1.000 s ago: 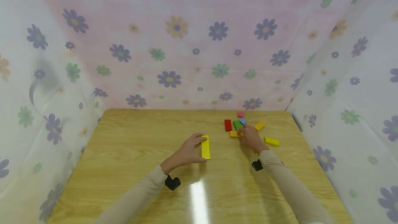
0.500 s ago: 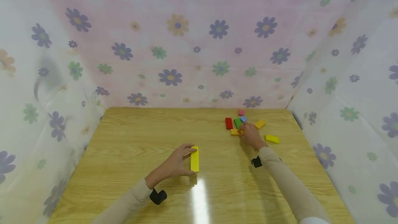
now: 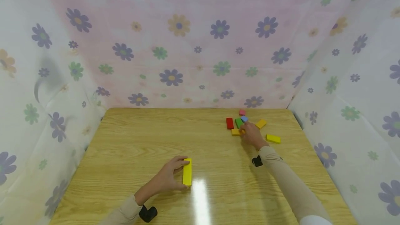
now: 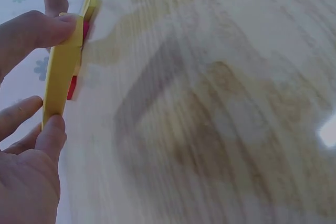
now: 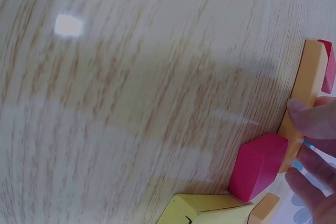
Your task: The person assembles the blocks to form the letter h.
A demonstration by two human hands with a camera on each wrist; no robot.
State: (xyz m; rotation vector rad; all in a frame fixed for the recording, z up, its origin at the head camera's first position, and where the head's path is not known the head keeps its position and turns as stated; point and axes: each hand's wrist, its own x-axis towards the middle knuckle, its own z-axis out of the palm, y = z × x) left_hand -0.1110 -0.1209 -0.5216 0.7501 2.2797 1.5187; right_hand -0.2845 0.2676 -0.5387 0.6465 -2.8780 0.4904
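Observation:
My left hand [image 3: 167, 176] pinches a long yellow block [image 3: 187, 172] above the table, thumb at one end and fingertips at the other. In the left wrist view a thin seam crosses this yellow block [image 4: 60, 77] near its upper end. Over at the right, my right hand [image 3: 253, 136] pinches an orange block [image 3: 235, 132] that lies on the table. The right wrist view has the thumb on one side of the orange block [image 5: 310, 72] and fingers at the other. A magenta block [image 5: 257, 163] touches it. Part of the orange block is hidden by the hand.
Around the right hand lie a red block [image 3: 230, 123], a green block [image 3: 239, 123], a blue block [image 3: 244, 118], a pink block [image 3: 242, 112], another orange block [image 3: 260, 124] and a yellow block [image 3: 273, 139]. Flowered cloth walls [image 3: 200, 61] border the wooden table [image 3: 140, 131].
My left hand has carried the yellow block leftward and closer to me. The right hand stays nearly still at the orange block.

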